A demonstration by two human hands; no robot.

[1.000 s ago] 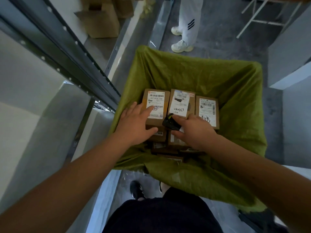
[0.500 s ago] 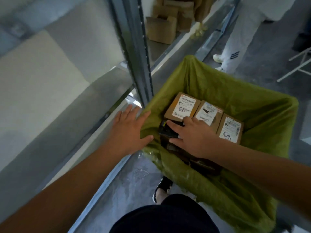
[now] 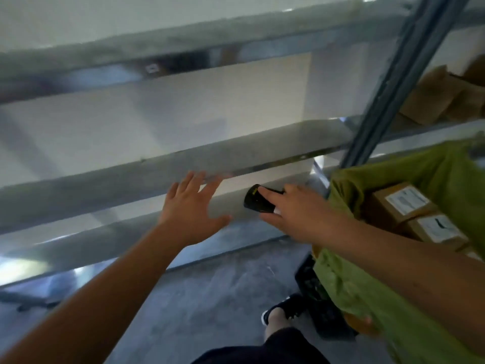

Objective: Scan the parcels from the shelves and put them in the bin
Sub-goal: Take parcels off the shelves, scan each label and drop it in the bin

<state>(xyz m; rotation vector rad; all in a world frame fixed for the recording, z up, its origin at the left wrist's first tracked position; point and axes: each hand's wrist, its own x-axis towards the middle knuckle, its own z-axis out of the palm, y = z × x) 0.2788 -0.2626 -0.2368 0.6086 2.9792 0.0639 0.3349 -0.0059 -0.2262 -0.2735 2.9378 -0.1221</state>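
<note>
floor (image 3: 210,290): grey concrete | metal upright (image 3: 393,82): grey | wall (image 3: 183,101): pale, blurred

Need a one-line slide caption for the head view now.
Left hand open toward shelf; right hand holds scanner beside bin of parcels.

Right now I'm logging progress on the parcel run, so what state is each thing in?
Left hand: open, fingers spread, holding nothing.
Right hand: gripping the scanner.
Bin: lined with a green bag, holding parcels, label side up.
Shelves: bare in the near bay; cardboard boxes past the post.
</note>
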